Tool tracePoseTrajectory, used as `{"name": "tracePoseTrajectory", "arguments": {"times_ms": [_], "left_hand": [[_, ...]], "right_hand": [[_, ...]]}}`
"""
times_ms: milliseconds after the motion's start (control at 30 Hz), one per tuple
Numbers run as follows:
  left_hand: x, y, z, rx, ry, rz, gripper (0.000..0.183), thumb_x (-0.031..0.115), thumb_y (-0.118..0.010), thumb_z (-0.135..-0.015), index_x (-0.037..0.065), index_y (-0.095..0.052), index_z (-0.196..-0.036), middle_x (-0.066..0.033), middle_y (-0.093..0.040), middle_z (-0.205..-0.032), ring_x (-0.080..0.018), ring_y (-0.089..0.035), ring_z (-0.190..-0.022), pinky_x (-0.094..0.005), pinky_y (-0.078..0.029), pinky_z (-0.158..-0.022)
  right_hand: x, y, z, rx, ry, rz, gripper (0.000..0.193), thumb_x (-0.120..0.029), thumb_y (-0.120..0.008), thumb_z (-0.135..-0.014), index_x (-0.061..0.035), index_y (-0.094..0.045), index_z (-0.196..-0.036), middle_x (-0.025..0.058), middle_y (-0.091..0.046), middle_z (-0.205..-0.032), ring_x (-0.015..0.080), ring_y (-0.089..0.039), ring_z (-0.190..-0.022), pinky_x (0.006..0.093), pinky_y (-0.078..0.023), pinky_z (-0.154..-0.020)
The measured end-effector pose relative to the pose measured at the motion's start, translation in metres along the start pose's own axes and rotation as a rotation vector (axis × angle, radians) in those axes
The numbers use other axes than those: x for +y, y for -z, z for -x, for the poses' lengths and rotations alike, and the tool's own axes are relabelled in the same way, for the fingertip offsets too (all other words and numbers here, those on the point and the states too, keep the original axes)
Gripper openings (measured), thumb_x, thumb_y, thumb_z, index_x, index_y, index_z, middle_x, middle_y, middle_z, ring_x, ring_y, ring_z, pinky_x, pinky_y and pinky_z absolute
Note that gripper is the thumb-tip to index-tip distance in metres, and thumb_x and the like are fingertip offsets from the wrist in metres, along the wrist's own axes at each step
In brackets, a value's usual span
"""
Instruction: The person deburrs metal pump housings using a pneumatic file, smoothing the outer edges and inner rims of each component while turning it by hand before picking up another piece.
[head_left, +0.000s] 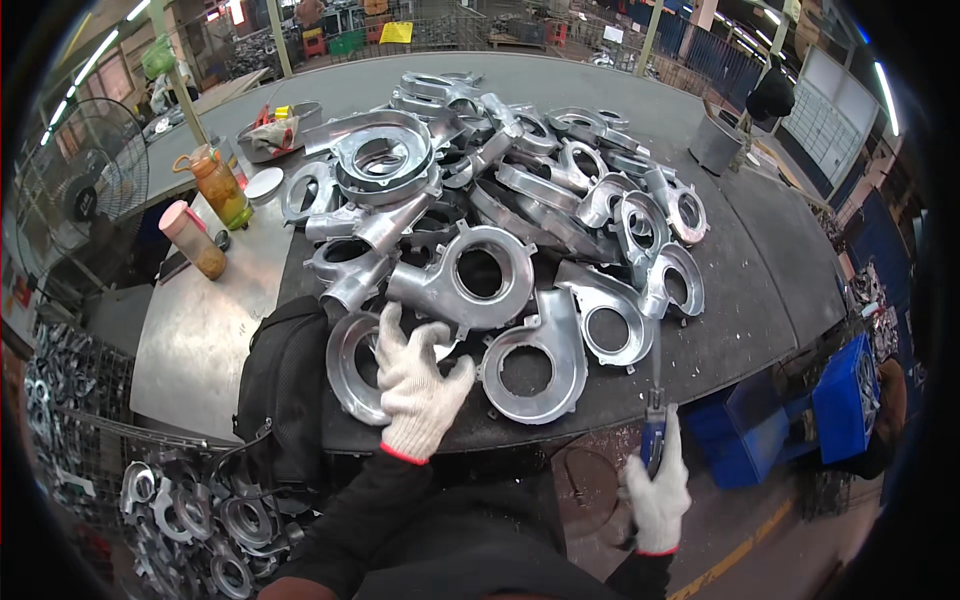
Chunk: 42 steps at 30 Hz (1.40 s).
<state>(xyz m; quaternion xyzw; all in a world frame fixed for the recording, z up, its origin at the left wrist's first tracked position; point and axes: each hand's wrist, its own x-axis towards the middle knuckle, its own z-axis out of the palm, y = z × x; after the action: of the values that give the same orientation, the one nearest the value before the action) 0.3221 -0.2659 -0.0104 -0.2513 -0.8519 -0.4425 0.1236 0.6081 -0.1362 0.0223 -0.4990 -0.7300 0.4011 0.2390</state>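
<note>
A pile of shiny cast-metal blower housings, each a ring with a spout, covers the middle of the dark table. My left hand, in a white knit glove, is open with fingers spread. It hovers over or touches the near edge of the pile, beside a housing lying at the front left and just below a larger housing. Whether the fingertips make contact I cannot tell. My right hand, also gloved, grips a blue-handled tool with a long thin grey blade pointing up towards the front-right housing.
A black bag sits at the table's left edge, near a pink-lidded bottle and an orange bottle. Wire cages of metal parts stand lower left. Blue bins are at right, a grey bucket far right.
</note>
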Motion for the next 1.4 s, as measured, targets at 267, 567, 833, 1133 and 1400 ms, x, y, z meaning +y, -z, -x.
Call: {"name": "tracePoseTrajectory", "arguments": {"times_ms": [267,567,833,1133,1400], "left_hand": [[-0.004,0.045,0.065,-0.329,0.113,0.040,0.060,0.013,-0.092,-0.067,0.009,-0.068,-0.121,-0.0254,-0.041,-0.156,-0.0415,-0.050,-0.135,-0.0449,-0.050,-0.108],[-0.057,0.152,0.033,-0.675,-0.137,-0.302,0.088,0.037,-0.095,-0.052,0.014,-0.063,-0.131,-0.0164,-0.055,-0.138,-0.0439,-0.047,-0.134,-0.0603,-0.036,-0.113],[-0.083,0.126,0.049,-0.711,-0.356,-0.379,0.094,0.041,-0.097,-0.037,0.019,-0.066,-0.123,-0.0161,-0.052,-0.140,-0.0508,-0.047,-0.133,-0.0634,-0.041,-0.111],[-0.093,0.118,0.049,-0.680,-0.566,-0.332,0.069,0.020,-0.085,-0.059,0.020,-0.066,-0.126,-0.0161,-0.058,-0.134,-0.0492,-0.056,-0.125,-0.0598,-0.050,-0.102],[-0.087,0.114,0.100,-0.481,-0.544,-0.480,0.059,0.023,-0.075,-0.075,0.020,-0.065,-0.133,-0.0212,-0.054,-0.144,-0.0476,-0.062,-0.119,-0.0578,-0.054,-0.098]], "right_hand": [[-0.008,-0.096,-0.006,-0.617,0.093,-0.318,0.081,0.005,-0.066,-0.086,-0.0086,-0.037,-0.160,0.0072,-0.070,-0.104,0.0121,-0.067,-0.073,0.0277,-0.058,-0.062],[-0.009,-0.107,-0.008,-0.508,0.036,-0.258,0.082,0.003,-0.071,-0.084,-0.0033,-0.038,-0.159,0.0103,-0.072,-0.105,0.0120,-0.069,-0.081,0.0305,-0.059,-0.074],[0.004,-0.070,0.009,-0.568,-0.053,-0.280,0.086,-0.003,-0.073,-0.076,0.0003,-0.043,-0.156,0.0153,-0.069,-0.114,0.0163,-0.070,-0.084,0.0310,-0.060,-0.080],[0.002,-0.070,0.003,-0.794,0.212,0.026,0.084,-0.006,-0.078,-0.072,0.0062,-0.049,-0.150,0.0259,-0.061,-0.144,0.0301,-0.061,-0.132,0.0359,-0.047,-0.109],[0.010,-0.102,0.009,-0.804,0.155,-0.186,0.092,-0.001,-0.076,-0.066,0.0037,-0.047,-0.153,0.0174,-0.073,-0.119,0.0143,-0.067,-0.087,0.0301,-0.057,-0.082]]}}
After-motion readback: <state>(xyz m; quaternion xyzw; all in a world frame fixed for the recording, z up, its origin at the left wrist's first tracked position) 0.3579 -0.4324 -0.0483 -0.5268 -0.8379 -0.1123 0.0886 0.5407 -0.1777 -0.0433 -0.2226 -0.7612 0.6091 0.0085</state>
